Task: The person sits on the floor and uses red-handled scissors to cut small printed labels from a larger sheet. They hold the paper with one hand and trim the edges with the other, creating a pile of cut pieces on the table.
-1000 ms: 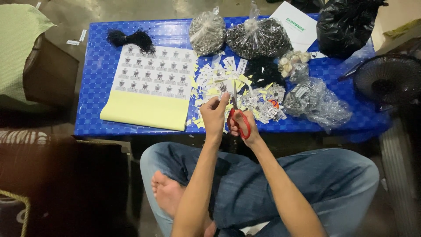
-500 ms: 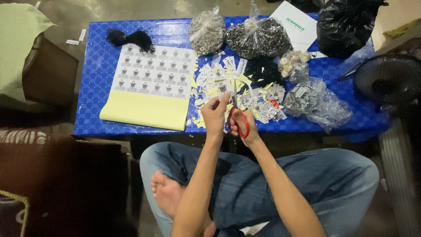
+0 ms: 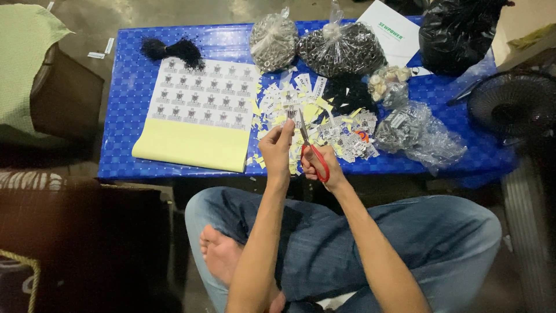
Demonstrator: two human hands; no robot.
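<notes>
My right hand grips red-handled scissors with the blades pointing up over the table's near edge. My left hand pinches a small printed label beside the blades. Behind them lies a heap of cut labels and yellow paper scraps. A sheet of printed stickers on yellow backing lies to the left on the blue table.
At the table's far side are two clear bags of small metal parts, a black tuft, a white paper and a black bag. More clear bags lie right. A fan stands at right.
The scissors and the left hand hold nearly the same place; only a slight shift of the blades at the label.
</notes>
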